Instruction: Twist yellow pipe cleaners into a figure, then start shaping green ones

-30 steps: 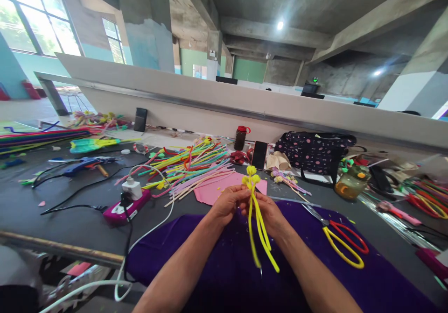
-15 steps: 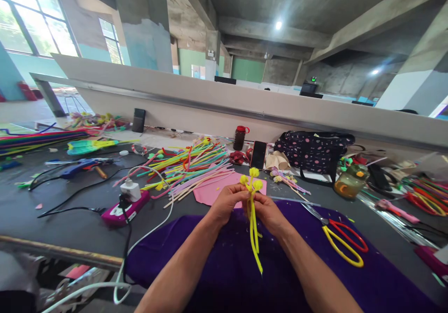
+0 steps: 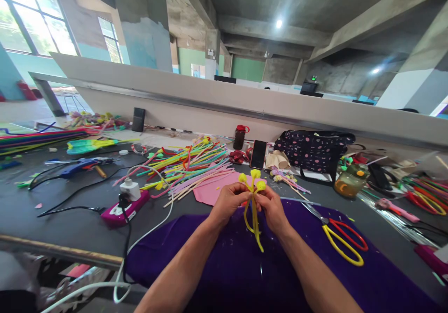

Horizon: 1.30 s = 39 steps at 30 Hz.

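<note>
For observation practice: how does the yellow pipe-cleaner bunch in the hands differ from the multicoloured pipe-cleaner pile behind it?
The yellow pipe-cleaner bunch stands upright, pinched by left hand and right hand, tips curled; the multicoloured pipe-cleaner pile lies loose, mostly straight. Both are fuzzy stems.

No text, label, brand or number can be read; anything printed on the red-capped bottle (image 3: 240,138), the amber jar (image 3: 351,182) or the power strip (image 3: 121,209) is too small to be made out

Red-and-yellow scissors (image 3: 345,245) lie on the right part of the purple cloth (image 3: 227,271). A pink power strip (image 3: 121,210) sits just left of the cloth and a polka-dot bag (image 3: 315,152) well beyond it, all on the counter (image 3: 70,224).
</note>
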Available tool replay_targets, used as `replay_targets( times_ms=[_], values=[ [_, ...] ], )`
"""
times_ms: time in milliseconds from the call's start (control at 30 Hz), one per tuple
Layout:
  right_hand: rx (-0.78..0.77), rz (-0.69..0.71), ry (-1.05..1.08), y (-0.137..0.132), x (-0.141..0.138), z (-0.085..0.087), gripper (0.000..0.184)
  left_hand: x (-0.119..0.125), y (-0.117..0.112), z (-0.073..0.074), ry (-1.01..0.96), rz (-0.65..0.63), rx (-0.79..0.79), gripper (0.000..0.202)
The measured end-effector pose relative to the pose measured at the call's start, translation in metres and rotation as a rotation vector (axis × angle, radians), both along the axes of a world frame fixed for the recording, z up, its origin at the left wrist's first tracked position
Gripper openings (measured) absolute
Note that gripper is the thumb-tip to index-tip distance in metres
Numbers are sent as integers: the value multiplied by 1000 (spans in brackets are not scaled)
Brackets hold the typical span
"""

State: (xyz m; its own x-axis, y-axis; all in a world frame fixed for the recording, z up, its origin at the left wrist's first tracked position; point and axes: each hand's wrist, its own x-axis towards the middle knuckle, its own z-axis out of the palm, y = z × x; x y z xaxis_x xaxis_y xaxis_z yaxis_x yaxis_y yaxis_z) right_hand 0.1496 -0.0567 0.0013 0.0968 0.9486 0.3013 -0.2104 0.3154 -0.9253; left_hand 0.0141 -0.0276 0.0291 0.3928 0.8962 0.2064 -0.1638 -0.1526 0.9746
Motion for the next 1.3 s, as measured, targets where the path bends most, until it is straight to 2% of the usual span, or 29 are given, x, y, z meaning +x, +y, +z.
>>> replay_targets(
  times_ms=[133,367,567,667,867,1067,1300],
  values=[
    [-40,-11,29,0,-1,2,18,1,-3,2,23,-29,-20,12],
    [-63,-36,91,0,1,5,20,-1,-3,0,-50,-113,-57,18],
    [-114,29,140,1,1,3,21,-1,-2,-2,-43,-117,-14,13],
    [-119,24,148,1,2,2,21,-1,1,-3,16,-71,78,16],
    [-113,-16,140,2,2,3,23,-6,3,-2,290,112,398,13],
    [-70,-22,143,0,-2,4,24,-5,-4,1,302,201,485,11],
    [-72,-45,123,1,0,2,24,-2,-10,0,248,246,543,11]
  ],
)
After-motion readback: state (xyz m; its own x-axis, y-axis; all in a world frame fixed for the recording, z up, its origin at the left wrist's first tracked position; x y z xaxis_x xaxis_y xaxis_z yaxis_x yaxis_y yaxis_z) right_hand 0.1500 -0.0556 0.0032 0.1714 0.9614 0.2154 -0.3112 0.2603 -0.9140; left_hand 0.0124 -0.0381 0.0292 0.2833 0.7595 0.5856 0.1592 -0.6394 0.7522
